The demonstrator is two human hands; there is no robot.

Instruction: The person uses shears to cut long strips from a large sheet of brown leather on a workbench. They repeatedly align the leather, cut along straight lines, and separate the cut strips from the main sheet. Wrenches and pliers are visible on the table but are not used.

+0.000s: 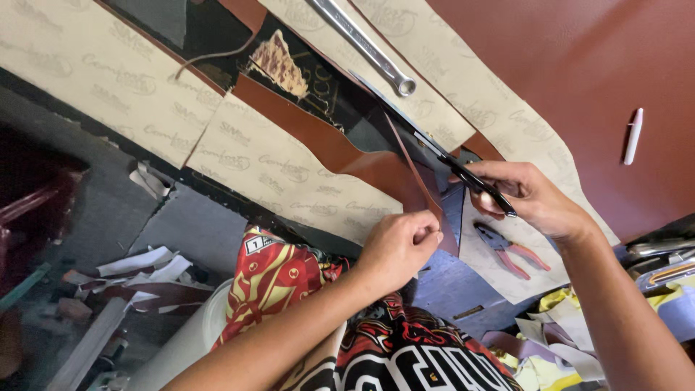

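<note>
My right hand (532, 195) grips the black handles of a pair of long scissors (434, 148), whose blades run up and to the left along a brown leather sheet (347, 156). My left hand (397, 248) pinches the lower edge of that brown leather strip where it hangs over the table's edge. Beige paper patterns (289, 174) with faint printed marks lie on top of the leather.
A steel wrench (365, 45) lies across the beige patterns at the top. Red-handled pliers (510, 250) rest on paper just below my right hand. A white marker (633, 136) lies on the large brown sheet at right. Scraps litter the floor at lower left.
</note>
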